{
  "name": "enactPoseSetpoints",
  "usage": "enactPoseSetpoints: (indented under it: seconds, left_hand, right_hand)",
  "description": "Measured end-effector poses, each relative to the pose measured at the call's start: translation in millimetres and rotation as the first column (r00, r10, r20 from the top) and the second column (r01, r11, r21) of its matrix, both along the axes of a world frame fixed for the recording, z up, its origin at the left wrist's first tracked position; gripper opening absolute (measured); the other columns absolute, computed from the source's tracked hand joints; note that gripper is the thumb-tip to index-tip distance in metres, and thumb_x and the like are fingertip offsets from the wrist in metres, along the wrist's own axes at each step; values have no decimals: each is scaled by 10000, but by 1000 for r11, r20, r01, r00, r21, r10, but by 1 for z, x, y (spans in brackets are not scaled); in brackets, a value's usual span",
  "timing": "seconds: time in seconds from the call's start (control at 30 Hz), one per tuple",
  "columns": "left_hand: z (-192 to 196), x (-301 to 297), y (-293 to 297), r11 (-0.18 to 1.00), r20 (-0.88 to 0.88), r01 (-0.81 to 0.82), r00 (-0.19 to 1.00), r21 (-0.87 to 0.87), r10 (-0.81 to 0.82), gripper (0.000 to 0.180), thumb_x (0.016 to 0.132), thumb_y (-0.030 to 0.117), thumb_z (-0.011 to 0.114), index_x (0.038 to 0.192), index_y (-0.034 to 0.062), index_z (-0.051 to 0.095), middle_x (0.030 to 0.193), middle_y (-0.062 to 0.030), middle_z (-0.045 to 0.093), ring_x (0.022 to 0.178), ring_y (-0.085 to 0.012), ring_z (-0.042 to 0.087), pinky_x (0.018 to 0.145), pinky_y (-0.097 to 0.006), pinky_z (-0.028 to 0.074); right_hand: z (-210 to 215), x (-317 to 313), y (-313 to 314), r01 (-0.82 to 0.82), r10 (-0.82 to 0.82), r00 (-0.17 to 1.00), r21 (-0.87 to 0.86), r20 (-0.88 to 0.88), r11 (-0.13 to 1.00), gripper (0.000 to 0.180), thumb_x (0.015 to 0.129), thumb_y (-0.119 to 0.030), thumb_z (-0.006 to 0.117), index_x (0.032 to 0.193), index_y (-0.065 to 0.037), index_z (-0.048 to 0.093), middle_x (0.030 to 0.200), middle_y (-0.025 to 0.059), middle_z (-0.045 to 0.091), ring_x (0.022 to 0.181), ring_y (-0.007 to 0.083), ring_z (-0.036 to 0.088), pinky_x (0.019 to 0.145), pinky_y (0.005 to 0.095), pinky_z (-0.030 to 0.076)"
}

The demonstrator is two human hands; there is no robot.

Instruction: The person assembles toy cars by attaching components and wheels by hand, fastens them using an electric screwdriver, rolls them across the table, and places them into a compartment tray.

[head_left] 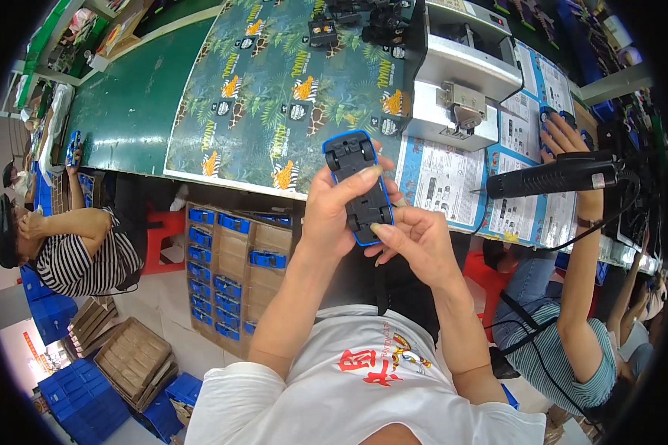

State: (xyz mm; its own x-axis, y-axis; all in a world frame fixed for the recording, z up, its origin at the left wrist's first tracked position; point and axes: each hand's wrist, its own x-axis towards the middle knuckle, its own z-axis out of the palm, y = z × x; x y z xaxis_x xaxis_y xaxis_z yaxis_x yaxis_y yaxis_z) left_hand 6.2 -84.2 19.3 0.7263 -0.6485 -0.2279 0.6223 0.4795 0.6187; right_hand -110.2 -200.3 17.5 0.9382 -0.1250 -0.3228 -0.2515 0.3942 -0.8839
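A toy car (358, 188) with a blue body edge and a black chassis is held underside up in front of me, over the table's near edge. My left hand (335, 200) is closed round its left side, thumb lying on the chassis. At the car's lower end, my right hand (421, 241) grips it with the thumb pressed on the black underside. The small black wheels show near both ends. What lies on the car's far face is hidden.
A grey metal press machine (464, 81) stands on the patterned table cover (267, 96); black parts (367, 22) lie behind. A cardboard tray (234, 304) of blue car bodies sits lower left. A co-worker's hand (564, 137) is at right beside a black power tool (553, 178). Another person (82, 237) sits left.
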Motion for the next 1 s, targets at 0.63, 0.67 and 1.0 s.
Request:
enactPoseSetpoints:
  seconds: [0.63,0.67,1.0]
  left_hand:
    - [17,-28,7,983,462,-17,884,180,-69,338,844,58,738,1156,-7,625,1051,-84,698,945,-129,657,829,-284,531]
    - [21,-30,7,982,504,-29,861,188,-71,344,838,55,743,1154,-8,624,1045,-81,698,955,-126,652,838,-291,531]
    - [27,-33,15,976,658,-70,748,207,-86,351,786,42,768,1112,9,643,989,-61,680,903,-123,625,792,-285,501]
  right_hand:
    - [40,33,4,233,-173,917,-129,360,964,339,917,-107,687,1211,24,579,1192,127,634,1051,129,612,886,272,498]
    - [40,32,6,234,-174,916,-128,362,964,339,917,-107,687,1211,24,579,1192,127,634,1051,129,612,886,272,498]
    - [56,27,11,241,-181,883,-88,434,966,254,851,-100,735,1054,12,631,1140,202,656,1081,219,628,935,345,499]
